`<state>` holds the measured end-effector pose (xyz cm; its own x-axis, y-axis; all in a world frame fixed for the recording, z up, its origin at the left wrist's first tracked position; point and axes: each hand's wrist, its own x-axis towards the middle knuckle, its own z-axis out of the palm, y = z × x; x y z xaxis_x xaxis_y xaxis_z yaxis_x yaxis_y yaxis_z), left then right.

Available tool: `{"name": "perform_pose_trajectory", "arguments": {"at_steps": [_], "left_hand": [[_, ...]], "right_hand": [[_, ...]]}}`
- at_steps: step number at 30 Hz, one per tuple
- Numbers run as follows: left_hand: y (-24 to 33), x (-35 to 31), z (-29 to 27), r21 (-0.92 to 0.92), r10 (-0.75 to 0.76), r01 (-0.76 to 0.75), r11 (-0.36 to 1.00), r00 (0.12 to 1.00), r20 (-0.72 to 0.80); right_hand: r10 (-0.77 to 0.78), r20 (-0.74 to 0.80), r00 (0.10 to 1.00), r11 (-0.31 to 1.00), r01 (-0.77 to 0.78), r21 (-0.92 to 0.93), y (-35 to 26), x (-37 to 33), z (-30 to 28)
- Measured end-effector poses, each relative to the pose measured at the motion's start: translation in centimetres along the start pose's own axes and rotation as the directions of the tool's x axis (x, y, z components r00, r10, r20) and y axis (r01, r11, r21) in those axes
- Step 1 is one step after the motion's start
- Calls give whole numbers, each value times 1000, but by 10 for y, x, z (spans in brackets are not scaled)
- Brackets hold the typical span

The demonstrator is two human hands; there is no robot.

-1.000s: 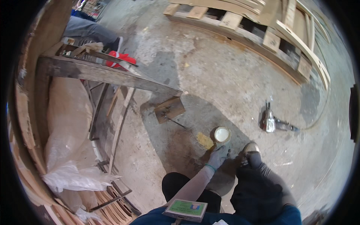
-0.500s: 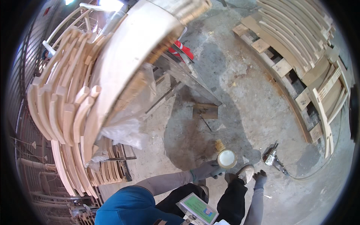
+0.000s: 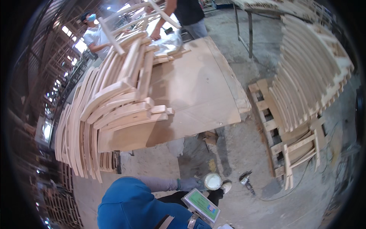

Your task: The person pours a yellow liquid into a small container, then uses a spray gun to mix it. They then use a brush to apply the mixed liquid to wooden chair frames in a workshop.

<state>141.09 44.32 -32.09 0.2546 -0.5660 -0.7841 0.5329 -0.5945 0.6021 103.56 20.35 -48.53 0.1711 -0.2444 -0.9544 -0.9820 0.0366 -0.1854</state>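
My left hand [image 3: 189, 184], in a grey glove below a grey sleeve, grips the side of a small round tin [image 3: 213, 181] filled with something white. The tin is low down, just above the concrete floor, next to my shoe [image 3: 226, 186]. My right hand is not in view. A green card in a clear holder [image 3: 202, 205] hangs at my chest, over my blue top.
A small power tool [image 3: 246, 179] with a cable lies on the floor right of the tin. A plywood-topped workbench [image 3: 198, 91] bears stacked curved wooden parts [image 3: 114, 114]. More curved parts rest on a pallet [image 3: 267, 114] at right. Two people [image 3: 187, 15] work behind the bench.
The view has swung up from the floor to the workbench. My left hand has closed on the tin. My right hand, beside the tin before, has left the view.
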Motion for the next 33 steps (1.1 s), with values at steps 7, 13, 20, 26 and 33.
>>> {"name": "perform_pose_trajectory", "arguments": {"at_steps": [7,13,20,26,33], "left_hand": [[51,-116,-3,-247,160,-161,955,987,-25],[50,-181,-23,-292,237,-244,925,970,-61],[1,-249,-55,-646,367,-336,686,926,-92],[3,-336,-54,-643,366,-340,686,925,-99],[-29,-365,-30,-621,427,-337,708,904,-4]], "right_hand": [[-571,-195,797,738,395,-548,-33,-78,-37],[-197,-487,851,724,461,513,-116,-174,-65],[-124,-389,913,862,293,414,-110,-246,32],[-206,-278,938,888,298,349,-103,-281,138],[-291,-196,936,885,342,316,-61,-316,195]]}}
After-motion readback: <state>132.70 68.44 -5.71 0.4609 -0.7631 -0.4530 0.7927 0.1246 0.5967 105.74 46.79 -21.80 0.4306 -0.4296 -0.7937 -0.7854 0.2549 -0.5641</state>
